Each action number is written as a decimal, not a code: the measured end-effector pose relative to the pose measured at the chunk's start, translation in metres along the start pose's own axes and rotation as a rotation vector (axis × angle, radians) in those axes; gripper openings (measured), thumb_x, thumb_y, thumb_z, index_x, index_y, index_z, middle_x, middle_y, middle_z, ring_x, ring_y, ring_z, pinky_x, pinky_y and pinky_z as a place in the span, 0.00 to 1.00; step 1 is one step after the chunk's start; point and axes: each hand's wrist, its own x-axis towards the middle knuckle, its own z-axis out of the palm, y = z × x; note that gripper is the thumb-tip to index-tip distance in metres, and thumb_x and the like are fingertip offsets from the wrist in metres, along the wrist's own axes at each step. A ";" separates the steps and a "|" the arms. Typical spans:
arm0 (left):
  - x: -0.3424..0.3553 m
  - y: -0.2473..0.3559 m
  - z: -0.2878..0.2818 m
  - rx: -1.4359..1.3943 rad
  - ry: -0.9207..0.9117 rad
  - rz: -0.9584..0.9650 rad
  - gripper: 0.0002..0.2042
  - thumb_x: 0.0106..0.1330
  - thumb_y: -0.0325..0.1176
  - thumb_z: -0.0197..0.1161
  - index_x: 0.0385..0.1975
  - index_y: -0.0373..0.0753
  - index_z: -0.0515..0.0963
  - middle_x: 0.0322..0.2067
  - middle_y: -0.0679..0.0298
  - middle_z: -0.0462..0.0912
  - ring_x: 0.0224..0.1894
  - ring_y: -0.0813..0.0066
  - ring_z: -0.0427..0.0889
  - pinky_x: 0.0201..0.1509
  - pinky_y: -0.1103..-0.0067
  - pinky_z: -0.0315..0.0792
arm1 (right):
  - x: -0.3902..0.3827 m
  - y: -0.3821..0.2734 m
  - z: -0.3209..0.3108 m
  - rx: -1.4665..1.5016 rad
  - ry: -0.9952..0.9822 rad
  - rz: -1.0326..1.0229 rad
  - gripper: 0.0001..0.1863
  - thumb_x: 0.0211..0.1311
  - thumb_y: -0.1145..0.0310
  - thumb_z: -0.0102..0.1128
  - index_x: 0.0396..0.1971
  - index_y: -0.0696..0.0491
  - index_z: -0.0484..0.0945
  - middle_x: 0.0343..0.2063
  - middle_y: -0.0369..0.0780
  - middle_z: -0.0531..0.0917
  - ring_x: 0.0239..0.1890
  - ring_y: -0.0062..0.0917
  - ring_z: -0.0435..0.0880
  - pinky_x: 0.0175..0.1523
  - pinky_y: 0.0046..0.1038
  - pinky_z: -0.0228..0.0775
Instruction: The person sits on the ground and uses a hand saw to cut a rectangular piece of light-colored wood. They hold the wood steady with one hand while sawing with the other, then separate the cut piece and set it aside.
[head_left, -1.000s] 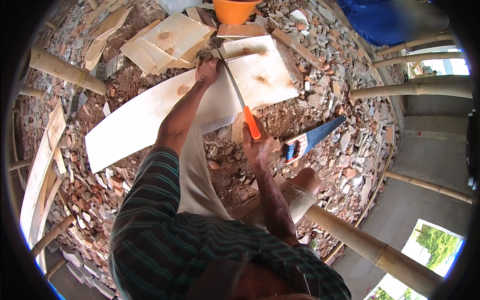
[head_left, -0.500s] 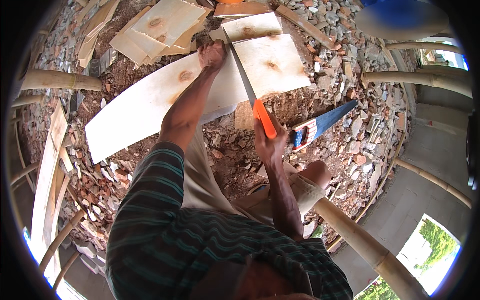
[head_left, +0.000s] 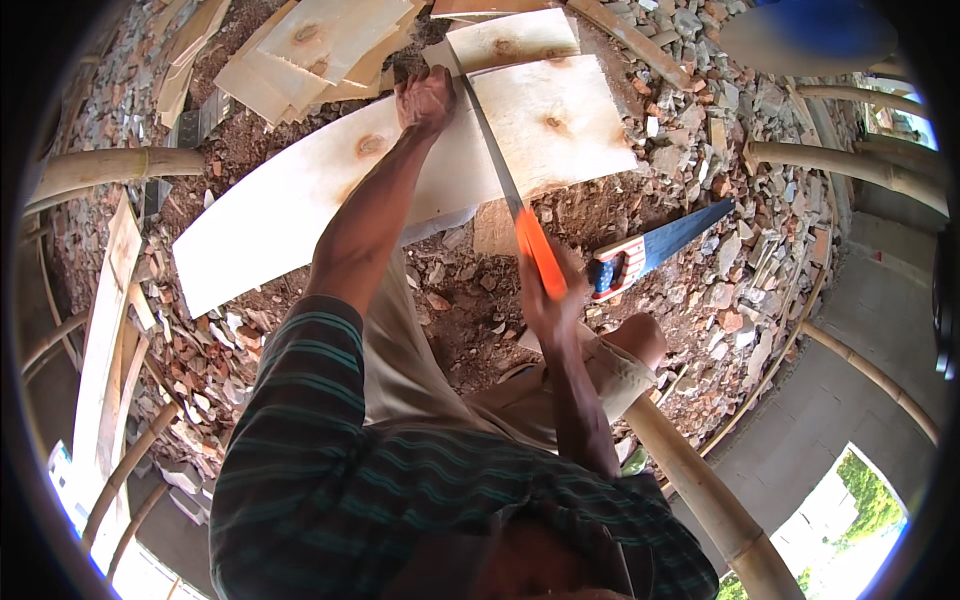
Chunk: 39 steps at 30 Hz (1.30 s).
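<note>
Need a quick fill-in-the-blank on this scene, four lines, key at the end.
1. The right hand grips the saw by its ____ handle.
2. The left hand, on the board, is on the ____ side of that saw's blade.
3. The second saw lies to the right hand's ____.
4. Counting both, the hands hold ____ of the two saws.

Missing words: orange; left; right; one
</note>
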 end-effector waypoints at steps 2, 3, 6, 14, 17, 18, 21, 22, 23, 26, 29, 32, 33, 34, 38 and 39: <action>-0.001 -0.001 0.003 -0.024 0.054 0.002 0.09 0.59 0.35 0.57 0.37 0.42 0.77 0.38 0.56 0.83 0.49 0.57 0.80 0.54 0.62 0.67 | -0.020 0.000 -0.013 0.039 -0.010 0.087 0.16 0.62 0.72 0.62 0.49 0.61 0.80 0.32 0.45 0.87 0.31 0.25 0.86 0.35 0.25 0.78; -0.001 -0.001 0.003 -0.036 0.079 0.011 0.09 0.59 0.35 0.57 0.37 0.42 0.77 0.38 0.56 0.83 0.49 0.57 0.80 0.54 0.62 0.67 | -0.023 0.006 -0.013 0.057 -0.018 0.104 0.17 0.62 0.72 0.63 0.51 0.61 0.80 0.33 0.45 0.87 0.32 0.25 0.86 0.37 0.25 0.79; -0.001 -0.004 0.000 -0.035 -0.041 0.048 0.09 0.58 0.34 0.57 0.37 0.41 0.77 0.39 0.56 0.83 0.49 0.56 0.80 0.54 0.62 0.67 | 0.000 0.026 0.013 0.039 -0.035 0.129 0.14 0.63 0.72 0.61 0.46 0.61 0.81 0.28 0.42 0.85 0.26 0.21 0.83 0.31 0.23 0.77; 0.001 0.004 -0.008 -0.020 -0.055 -0.017 0.09 0.63 0.36 0.54 0.37 0.41 0.78 0.40 0.55 0.84 0.48 0.56 0.81 0.54 0.61 0.67 | -0.035 0.006 -0.014 0.014 -0.031 0.044 0.17 0.64 0.73 0.60 0.51 0.62 0.79 0.33 0.46 0.86 0.32 0.27 0.86 0.35 0.28 0.78; 0.000 0.005 -0.004 -0.035 -0.002 -0.014 0.09 0.64 0.35 0.54 0.36 0.40 0.79 0.39 0.55 0.85 0.49 0.57 0.81 0.54 0.61 0.67 | -0.026 0.009 -0.011 0.017 0.003 0.041 0.16 0.63 0.71 0.61 0.48 0.62 0.80 0.33 0.44 0.86 0.28 0.26 0.85 0.33 0.27 0.78; -0.001 0.004 -0.004 -0.030 -0.002 -0.013 0.09 0.63 0.35 0.54 0.36 0.40 0.79 0.39 0.55 0.85 0.49 0.57 0.81 0.54 0.61 0.67 | -0.015 0.011 -0.007 0.041 0.023 0.024 0.15 0.63 0.70 0.62 0.47 0.61 0.81 0.33 0.44 0.86 0.27 0.25 0.84 0.32 0.26 0.78; 0.000 0.003 -0.009 -0.033 -0.034 0.001 0.09 0.62 0.34 0.54 0.37 0.40 0.79 0.39 0.55 0.84 0.49 0.56 0.81 0.55 0.61 0.67 | 0.051 0.023 0.037 0.008 -0.092 0.168 0.13 0.65 0.65 0.59 0.40 0.60 0.82 0.29 0.43 0.85 0.20 0.22 0.79 0.23 0.24 0.71; -0.002 0.002 -0.010 -0.011 -0.067 -0.014 0.09 0.62 0.34 0.55 0.37 0.40 0.79 0.39 0.55 0.84 0.49 0.56 0.81 0.55 0.61 0.67 | 0.062 0.019 0.042 -0.052 -0.129 0.107 0.13 0.65 0.63 0.58 0.38 0.59 0.82 0.27 0.42 0.84 0.18 0.21 0.78 0.20 0.23 0.69; 0.000 0.001 -0.010 0.004 -0.069 0.011 0.09 0.61 0.33 0.55 0.37 0.40 0.79 0.39 0.55 0.84 0.49 0.56 0.81 0.55 0.61 0.67 | 0.048 0.023 0.039 -0.015 -0.096 0.111 0.13 0.65 0.64 0.58 0.39 0.60 0.82 0.27 0.42 0.84 0.19 0.21 0.79 0.21 0.24 0.70; 0.000 0.001 -0.005 0.014 -0.032 0.024 0.09 0.64 0.35 0.54 0.37 0.40 0.78 0.38 0.55 0.84 0.48 0.55 0.81 0.54 0.61 0.67 | -0.009 0.021 0.003 0.038 -0.052 0.082 0.15 0.65 0.68 0.59 0.47 0.61 0.80 0.30 0.45 0.85 0.28 0.24 0.84 0.31 0.26 0.76; -0.002 0.002 0.000 -0.057 0.067 -0.009 0.11 0.67 0.38 0.52 0.37 0.40 0.77 0.37 0.54 0.83 0.47 0.55 0.80 0.53 0.60 0.67 | -0.030 0.006 -0.021 0.078 -0.035 0.154 0.18 0.64 0.72 0.60 0.53 0.62 0.78 0.36 0.49 0.87 0.37 0.28 0.88 0.41 0.28 0.79; 0.000 0.001 -0.002 -0.068 -0.026 -0.009 0.10 0.66 0.37 0.53 0.38 0.40 0.77 0.39 0.54 0.83 0.48 0.54 0.80 0.53 0.60 0.67 | 0.000 0.017 0.002 0.068 -0.044 0.160 0.13 0.64 0.72 0.60 0.45 0.63 0.81 0.26 0.41 0.84 0.26 0.21 0.82 0.31 0.23 0.74; 0.001 0.002 -0.005 -0.049 -0.051 0.004 0.10 0.65 0.37 0.53 0.38 0.40 0.77 0.39 0.54 0.83 0.48 0.55 0.80 0.54 0.60 0.67 | 0.025 0.020 0.020 0.091 -0.073 0.166 0.12 0.64 0.72 0.60 0.43 0.63 0.81 0.25 0.41 0.84 0.25 0.20 0.81 0.30 0.23 0.73; 0.002 0.002 -0.009 -0.023 -0.072 0.011 0.10 0.64 0.37 0.53 0.38 0.40 0.77 0.40 0.54 0.83 0.48 0.55 0.80 0.54 0.60 0.67 | 0.048 0.022 0.036 0.010 -0.110 0.110 0.12 0.64 0.72 0.59 0.42 0.62 0.81 0.25 0.40 0.84 0.25 0.19 0.80 0.29 0.23 0.72; 0.000 0.004 -0.014 -0.001 -0.071 0.000 0.10 0.61 0.34 0.55 0.38 0.39 0.77 0.41 0.54 0.83 0.49 0.55 0.80 0.54 0.60 0.67 | 0.010 0.024 0.019 0.070 -0.094 0.056 0.17 0.62 0.73 0.60 0.50 0.61 0.79 0.28 0.45 0.85 0.28 0.25 0.85 0.32 0.28 0.77; 0.000 0.004 -0.012 -0.020 -0.066 -0.022 0.09 0.60 0.33 0.56 0.38 0.39 0.77 0.40 0.54 0.83 0.49 0.56 0.80 0.54 0.61 0.67 | -0.015 0.019 0.001 0.054 -0.054 0.058 0.17 0.63 0.73 0.60 0.51 0.61 0.79 0.28 0.45 0.85 0.29 0.25 0.85 0.33 0.27 0.77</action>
